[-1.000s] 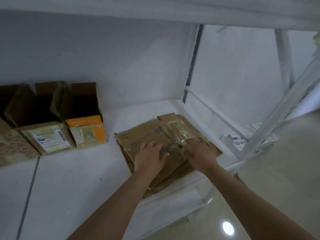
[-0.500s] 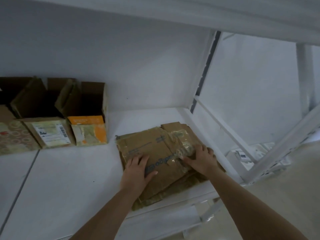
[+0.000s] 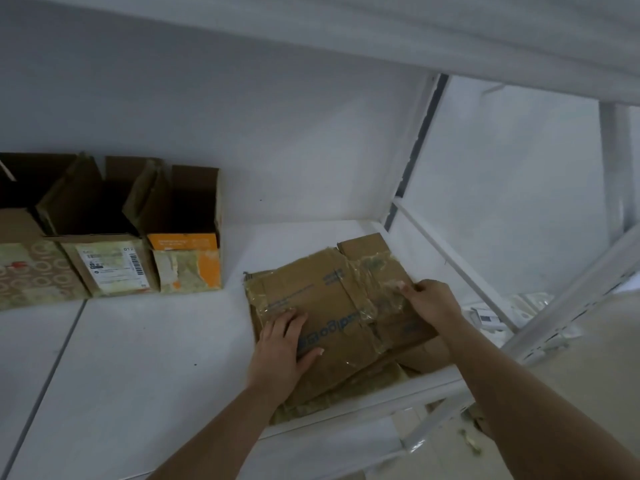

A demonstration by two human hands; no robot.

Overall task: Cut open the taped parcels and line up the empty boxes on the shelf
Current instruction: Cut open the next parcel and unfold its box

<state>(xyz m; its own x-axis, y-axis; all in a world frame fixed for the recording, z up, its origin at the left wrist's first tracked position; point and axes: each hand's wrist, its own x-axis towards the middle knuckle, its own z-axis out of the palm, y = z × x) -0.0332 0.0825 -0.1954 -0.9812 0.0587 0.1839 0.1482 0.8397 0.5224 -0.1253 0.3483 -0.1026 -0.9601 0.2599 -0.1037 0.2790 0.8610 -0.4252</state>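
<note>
Since my left hand [image 3: 282,344] just rests flat on the parcel [image 3: 332,306] while the right hand [image 3: 431,303] pinches its tape [image 3: 377,282], yanking might drag it off the shelf [image 3: 145,358].

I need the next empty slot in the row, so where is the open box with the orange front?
The open cardboard box with the orange front stands rightmost in the row on the white shelf, left of the flat taped brown parcel.

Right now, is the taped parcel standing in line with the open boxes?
No, the taped parcel lies flat under both hands, apart from the open boxes by the wall.
</note>
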